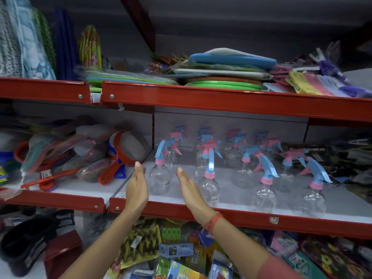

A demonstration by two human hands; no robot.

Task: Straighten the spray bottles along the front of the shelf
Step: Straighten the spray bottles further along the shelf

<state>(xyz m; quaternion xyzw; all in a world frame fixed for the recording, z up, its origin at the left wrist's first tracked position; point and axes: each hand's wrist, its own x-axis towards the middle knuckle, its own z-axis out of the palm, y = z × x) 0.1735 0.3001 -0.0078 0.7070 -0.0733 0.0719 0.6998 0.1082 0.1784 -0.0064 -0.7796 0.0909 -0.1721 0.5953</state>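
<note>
Several clear round spray bottles with pink and blue trigger heads stand on the white middle shelf [181,200]. The leftmost front bottle [160,176] sits between my two hands. My left hand [136,188] is flat with fingers straight, just left of that bottle. My right hand [190,190] is flat too, just right of it and left of the second front bottle [210,186]. Neither hand grips anything; whether they touch the bottle is unclear. Two more front bottles [264,193] [314,198] stand to the right, their triggers pointing different ways. More bottles stand in rows behind.
The red shelf lip [241,216] runs below my wrists. Red-handled strainers [118,156] and packaged goods crowd the left bay. The upper shelf [221,97] carries stacked green and blue plates. Packaged items fill the shelf below.
</note>
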